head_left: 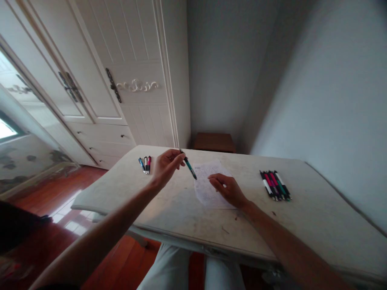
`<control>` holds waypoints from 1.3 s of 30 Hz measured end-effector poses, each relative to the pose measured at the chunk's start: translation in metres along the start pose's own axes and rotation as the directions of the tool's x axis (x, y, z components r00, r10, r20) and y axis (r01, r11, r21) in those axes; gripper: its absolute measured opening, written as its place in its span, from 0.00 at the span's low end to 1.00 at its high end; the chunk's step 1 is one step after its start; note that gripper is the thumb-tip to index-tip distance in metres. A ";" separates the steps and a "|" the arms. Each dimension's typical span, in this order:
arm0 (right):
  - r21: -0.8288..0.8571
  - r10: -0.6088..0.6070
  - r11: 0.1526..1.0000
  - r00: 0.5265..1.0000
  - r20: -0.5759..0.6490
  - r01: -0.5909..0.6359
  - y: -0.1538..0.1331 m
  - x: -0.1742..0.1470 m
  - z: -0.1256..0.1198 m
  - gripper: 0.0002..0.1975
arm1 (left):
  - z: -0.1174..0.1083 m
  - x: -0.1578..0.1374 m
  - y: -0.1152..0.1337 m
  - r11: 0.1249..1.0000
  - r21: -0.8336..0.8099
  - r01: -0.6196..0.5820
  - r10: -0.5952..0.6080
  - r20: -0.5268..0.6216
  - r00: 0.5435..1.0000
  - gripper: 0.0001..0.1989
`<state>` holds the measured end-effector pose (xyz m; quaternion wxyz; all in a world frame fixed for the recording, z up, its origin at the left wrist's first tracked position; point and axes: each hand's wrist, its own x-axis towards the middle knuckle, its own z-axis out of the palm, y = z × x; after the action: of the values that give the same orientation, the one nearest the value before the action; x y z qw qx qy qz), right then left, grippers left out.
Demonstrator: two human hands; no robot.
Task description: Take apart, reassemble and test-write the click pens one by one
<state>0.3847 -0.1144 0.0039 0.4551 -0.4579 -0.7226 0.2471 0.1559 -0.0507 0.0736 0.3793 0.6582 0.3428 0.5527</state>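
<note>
My left hand (169,163) is raised over the table and pinches a teal and black pen (189,166) near its upper end. The pen slants down to the right, its lower tip above the left edge of a creased sheet of paper (205,193) with writing on it. Over the sheet's right part is my right hand (226,187), thumb and index finger curled together, with nothing visible in them. It hides part of the paper. Left of my left hand, a blue pen (142,165), a white pen (146,164) and a pink pen (149,164) lie close together.
A row of several pens (275,185) in white, pink, purple and green lies on the right of the worn white table (169,213). Behind it are a brown wooden stool or box (214,141) and a white wardrobe (145,117). A wall (341,108) runs along the right.
</note>
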 end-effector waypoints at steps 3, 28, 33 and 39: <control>0.188 0.115 0.977 0.990 -0.078 -0.098 0.004 0.003 -0.003 0.21 | 0.049 0.010 -0.010 0.935 -0.310 0.173 -0.150 0.096 0.984 0.12; 0.174 0.149 0.975 0.988 -0.043 -0.139 0.006 0.004 -0.005 0.29 | 0.086 -0.003 -0.054 0.668 -0.500 0.551 -0.231 0.564 0.792 0.20; 0.243 0.226 0.954 0.952 -0.208 -0.174 0.010 0.008 -0.014 0.32 | 0.081 0.005 -0.054 0.795 -0.433 0.425 -0.235 0.427 0.873 0.19; 0.360 0.322 0.918 0.841 -0.434 -0.166 0.017 0.018 -0.026 0.29 | 0.077 0.011 -0.069 0.988 0.115 -0.101 0.046 0.404 0.914 0.13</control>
<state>0.4119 -0.0923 0.0103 0.6517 -0.5175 -0.4723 0.2905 0.2311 -0.0174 0.0101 0.3753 0.7936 0.2691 0.3962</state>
